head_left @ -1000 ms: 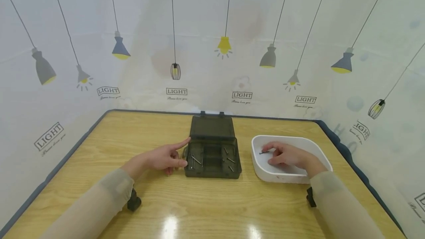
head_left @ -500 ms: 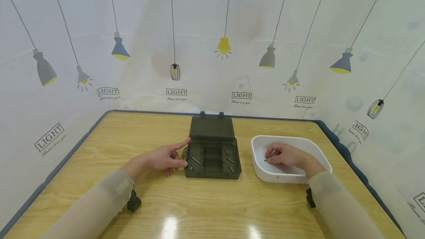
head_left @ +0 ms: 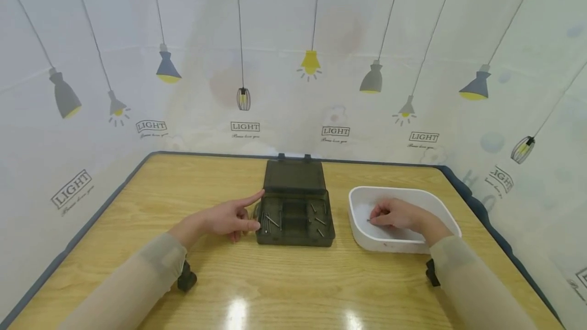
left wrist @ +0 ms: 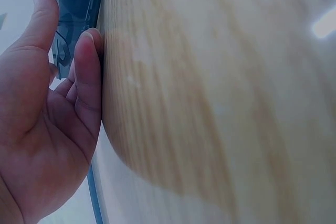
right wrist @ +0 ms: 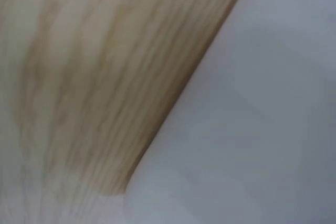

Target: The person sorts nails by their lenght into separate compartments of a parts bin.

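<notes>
The left hand stays at the left side of a dark, see-through plastic box whose lid lies back. Its straight index finger and thumb touch the box's left edge; the other fingers bend loosely, as the left wrist view also shows. Inside the box, longer screws lie in the left compartment and shorter screws on the right. The right hand is down in a white tray, fingertips and thumb pinching a small dark screw, mostly hidden by the fingers.
Both containers stand on a wood-grain table with a dark edge. A pale curtain printed with lamps hangs behind and beside it. The right wrist view has only the tray's outer wall and tabletop.
The right hand's fingertips have drawn together in the tray and now pinch the dark screw, which showed beyond the fingers a second ago. The left hand and box have kept their places.
</notes>
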Demonstrator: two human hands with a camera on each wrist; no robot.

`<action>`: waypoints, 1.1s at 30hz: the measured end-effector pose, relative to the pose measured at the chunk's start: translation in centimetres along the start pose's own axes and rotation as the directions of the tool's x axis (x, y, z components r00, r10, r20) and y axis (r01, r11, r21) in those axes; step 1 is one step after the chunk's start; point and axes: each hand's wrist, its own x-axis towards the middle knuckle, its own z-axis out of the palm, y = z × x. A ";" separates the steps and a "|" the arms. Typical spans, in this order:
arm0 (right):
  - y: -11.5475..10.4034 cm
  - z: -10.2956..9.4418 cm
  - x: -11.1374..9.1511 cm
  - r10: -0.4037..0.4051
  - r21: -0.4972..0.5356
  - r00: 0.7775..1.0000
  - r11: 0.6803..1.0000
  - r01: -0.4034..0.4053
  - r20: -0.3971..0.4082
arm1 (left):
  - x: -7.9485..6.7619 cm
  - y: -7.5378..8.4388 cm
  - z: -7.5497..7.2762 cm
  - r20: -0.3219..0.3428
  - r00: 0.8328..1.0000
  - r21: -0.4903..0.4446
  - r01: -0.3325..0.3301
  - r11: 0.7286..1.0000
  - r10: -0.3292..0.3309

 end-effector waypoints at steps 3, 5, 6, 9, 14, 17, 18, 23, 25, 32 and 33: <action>0.1 -0.1 0.0 -0.015 0.011 1.000 1.000 0.015 0.008 | 0.0 0.1 0.0 -0.001 1.000 0.001 0.001 1.000 -0.001; 0.0 -0.2 -0.1 -0.031 0.007 0.999 0.999 0.031 0.008 | 0.0 0.1 0.0 -0.001 1.000 0.002 0.000 1.000 0.000; 0.0 -0.3 -0.2 -0.040 0.002 0.999 0.999 0.040 0.006 | 0.0 0.1 0.0 -0.001 1.000 0.004 0.002 1.000 -0.002; -0.4 -0.4 -0.7 -0.054 -0.009 0.998 0.999 0.054 -0.018 | 0.1 0.0 0.1 0.001 1.000 0.003 0.001 1.000 -0.001; -0.8 -0.5 -1.2 -0.067 0.025 0.996 0.997 0.069 -0.066 | 0.2 -0.1 0.0 0.003 1.000 -0.006 -0.001 1.000 0.001; -1.2 -0.3 -1.5 -0.066 0.076 0.995 0.994 0.072 -0.078 | 0.3 -0.1 0.0 0.004 1.000 -0.006 -0.002 1.000 0.002; -1.5 -0.3 -1.5 -0.060 0.094 0.995 0.993 0.068 -0.081 | 0.3 -0.1 0.0 0.003 1.000 -0.006 -0.003 1.000 0.003; -2.5 0.2 -1.9 -0.067 0.157 0.992 0.984 0.083 -0.106 | 0.2 0.0 0.1 -0.001 1.000 0.002 -0.004 1.000 0.004; -2.9 0.5 -2.1 -0.087 0.168 0.989 0.980 0.106 -0.117 | 0.2 0.0 0.1 -0.002 1.000 0.004 -0.006 1.000 0.006; -4.4 1.0 -2.3 -0.168 0.212 0.975 0.957 0.196 -0.147 | 0.3 -0.3 0.0 -0.004 1.000 0.004 -0.006 1.000 0.006; -4.8 1.1 -2.4 -0.184 0.226 0.971 0.950 0.215 -0.150 | 0.3 -0.3 0.0 -0.004 1.000 0.003 -0.006 1.000 0.006</action>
